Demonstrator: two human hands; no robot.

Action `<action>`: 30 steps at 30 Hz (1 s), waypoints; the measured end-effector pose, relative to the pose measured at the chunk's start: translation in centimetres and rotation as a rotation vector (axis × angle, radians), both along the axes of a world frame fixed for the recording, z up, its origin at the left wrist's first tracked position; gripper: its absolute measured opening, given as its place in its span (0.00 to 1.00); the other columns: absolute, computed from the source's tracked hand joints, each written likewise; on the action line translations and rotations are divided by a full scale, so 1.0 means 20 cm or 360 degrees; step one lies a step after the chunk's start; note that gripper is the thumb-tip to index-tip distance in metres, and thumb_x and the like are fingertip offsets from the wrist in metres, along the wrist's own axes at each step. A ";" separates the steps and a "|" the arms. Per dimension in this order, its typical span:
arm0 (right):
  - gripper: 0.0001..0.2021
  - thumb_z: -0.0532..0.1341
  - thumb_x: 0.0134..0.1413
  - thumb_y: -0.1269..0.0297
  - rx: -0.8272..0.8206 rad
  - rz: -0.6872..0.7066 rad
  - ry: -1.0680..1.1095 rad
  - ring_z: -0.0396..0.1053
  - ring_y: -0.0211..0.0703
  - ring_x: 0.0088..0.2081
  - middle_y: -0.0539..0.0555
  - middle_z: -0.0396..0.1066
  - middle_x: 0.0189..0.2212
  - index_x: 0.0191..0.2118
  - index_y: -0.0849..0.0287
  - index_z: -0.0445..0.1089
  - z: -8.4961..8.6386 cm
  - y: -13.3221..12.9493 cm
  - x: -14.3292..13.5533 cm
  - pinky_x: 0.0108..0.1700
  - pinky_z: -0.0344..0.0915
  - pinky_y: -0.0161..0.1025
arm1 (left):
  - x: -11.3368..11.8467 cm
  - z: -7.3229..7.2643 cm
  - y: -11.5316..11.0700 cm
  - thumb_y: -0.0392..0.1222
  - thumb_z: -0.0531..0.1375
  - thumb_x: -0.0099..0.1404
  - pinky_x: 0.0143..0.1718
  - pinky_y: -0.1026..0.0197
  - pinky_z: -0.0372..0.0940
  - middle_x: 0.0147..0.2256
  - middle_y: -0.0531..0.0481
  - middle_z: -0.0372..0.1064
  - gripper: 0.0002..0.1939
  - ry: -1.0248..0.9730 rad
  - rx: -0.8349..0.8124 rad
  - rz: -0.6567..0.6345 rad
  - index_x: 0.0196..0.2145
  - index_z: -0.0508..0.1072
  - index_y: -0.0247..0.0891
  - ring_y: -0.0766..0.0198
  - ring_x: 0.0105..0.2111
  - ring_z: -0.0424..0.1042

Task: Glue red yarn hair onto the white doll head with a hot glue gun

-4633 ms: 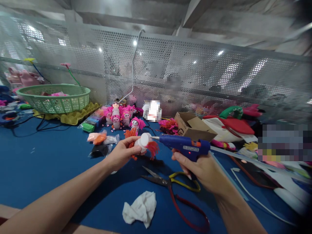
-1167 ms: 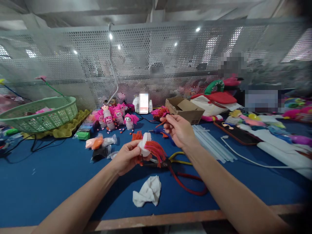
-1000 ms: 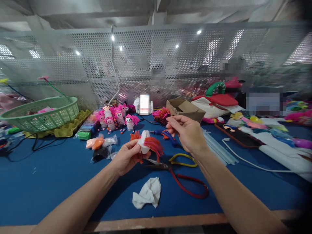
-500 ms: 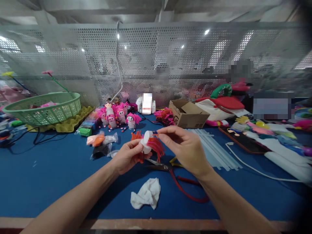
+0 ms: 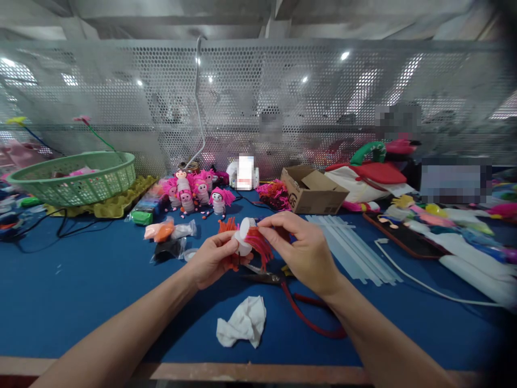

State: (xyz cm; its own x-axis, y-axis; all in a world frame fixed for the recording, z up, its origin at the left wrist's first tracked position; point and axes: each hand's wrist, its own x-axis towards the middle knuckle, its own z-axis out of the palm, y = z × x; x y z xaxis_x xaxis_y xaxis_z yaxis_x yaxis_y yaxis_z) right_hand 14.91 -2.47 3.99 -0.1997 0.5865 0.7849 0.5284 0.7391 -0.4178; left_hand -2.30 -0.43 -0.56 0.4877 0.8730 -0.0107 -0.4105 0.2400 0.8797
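Scissors (image 5: pixel 275 278) partly behind hands (image 5: pixel 306 252), tissue (image 5: pixel 244 321) nearer; dolls (image 5: pixel 185 201) beyond

So, desk (image 5: pixel 100 302) count: one green basket (image 5: pixel 81 183), one cardboard box (image 5: pixel 319 196), one pair of scissors (image 5: pixel 274 278), one crumpled tissue (image 5: pixel 242 322), one yarn-trimmed white doll body (image 5: pixel 243 246), two fake flowers (image 5: pixel 83 119) and, looks like, six pink-haired dolls (image 5: pixel 218 205).

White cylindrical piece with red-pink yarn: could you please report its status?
Left hand grips white cylindrical piece; right hand pinches its red-pink yarn. Piece held above blue table. Metal scissors with red and yellow handles lie below.
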 end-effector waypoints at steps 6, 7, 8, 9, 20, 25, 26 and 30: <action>0.04 0.57 0.51 0.73 0.0098 0.0026 -0.0069 0.67 0.37 0.31 0.51 0.71 0.27 0.31 0.59 0.68 -0.01 0.01 0.00 0.34 0.65 0.36 | 0.00 0.00 0.00 0.47 0.65 0.46 0.21 0.69 0.57 0.26 0.46 0.71 0.20 0.0033 0.0021 0.0007 0.36 0.72 0.33 0.66 0.24 0.70; 0.04 0.57 0.51 0.73 0.0110 0.0037 -0.0075 0.67 0.37 0.31 0.52 0.71 0.27 0.31 0.59 0.68 -0.01 0.01 0.00 0.34 0.65 0.36 | 0.00 0.00 0.00 0.47 0.65 0.46 0.21 0.69 0.56 0.26 0.46 0.71 0.20 0.0040 0.0023 0.0010 0.36 0.72 0.33 0.66 0.24 0.70; 0.05 0.57 0.51 0.73 0.0120 0.0048 -0.0082 0.67 0.37 0.32 0.52 0.71 0.28 0.32 0.59 0.68 -0.01 0.01 0.00 0.34 0.65 0.36 | 0.00 0.00 0.00 0.47 0.65 0.46 0.21 0.69 0.56 0.26 0.46 0.71 0.20 0.0041 0.0024 0.0013 0.35 0.73 0.33 0.66 0.24 0.70; 0.05 0.56 0.51 0.74 0.0129 0.0059 -0.0092 0.67 0.37 0.32 0.52 0.71 0.28 0.32 0.59 0.68 -0.01 0.01 0.00 0.34 0.65 0.36 | 0.00 0.00 0.00 0.47 0.66 0.46 0.20 0.69 0.56 0.26 0.46 0.71 0.20 0.0041 0.0022 0.0013 0.35 0.73 0.33 0.66 0.24 0.70; 0.07 0.55 0.51 0.76 0.0250 0.0041 -0.0228 0.66 0.40 0.32 0.56 0.69 0.27 0.33 0.63 0.70 0.00 0.01 0.00 0.34 0.65 0.40 | 0.00 0.01 0.00 0.47 0.66 0.45 0.21 0.69 0.56 0.26 0.46 0.71 0.20 0.0045 0.0053 0.0001 0.34 0.73 0.32 0.66 0.24 0.69; 0.08 0.55 0.51 0.76 0.0303 -0.0011 -0.0284 0.65 0.40 0.32 0.55 0.68 0.27 0.34 0.62 0.70 -0.01 0.00 0.00 0.34 0.65 0.39 | 0.00 0.00 0.00 0.46 0.65 0.46 0.22 0.69 0.56 0.27 0.46 0.71 0.20 0.0041 0.0032 0.0019 0.35 0.72 0.32 0.66 0.25 0.70; 0.08 0.55 0.51 0.76 0.0311 -0.0020 -0.0289 0.65 0.40 0.32 0.55 0.68 0.28 0.34 0.62 0.70 -0.01 0.00 0.00 0.34 0.65 0.39 | 0.00 0.00 0.00 0.46 0.65 0.46 0.22 0.68 0.56 0.27 0.46 0.71 0.19 0.0041 0.0029 0.0017 0.35 0.72 0.33 0.66 0.25 0.70; 0.09 0.55 0.50 0.75 0.0301 -0.0028 -0.0261 0.64 0.40 0.34 0.56 0.66 0.30 0.34 0.61 0.71 0.00 0.00 0.00 0.36 0.65 0.40 | 0.00 0.00 0.00 0.46 0.66 0.46 0.24 0.68 0.58 0.27 0.46 0.71 0.20 0.0006 0.0018 0.0012 0.36 0.72 0.33 0.65 0.25 0.70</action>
State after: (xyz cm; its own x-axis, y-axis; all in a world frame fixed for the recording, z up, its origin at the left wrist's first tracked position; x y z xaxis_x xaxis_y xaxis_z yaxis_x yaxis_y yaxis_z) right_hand 14.94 -2.45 3.95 -0.3244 0.4368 0.8391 0.5911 0.7861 -0.1806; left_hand -2.38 -0.42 -0.57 0.4810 0.8767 -0.0023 -0.4092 0.2268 0.8838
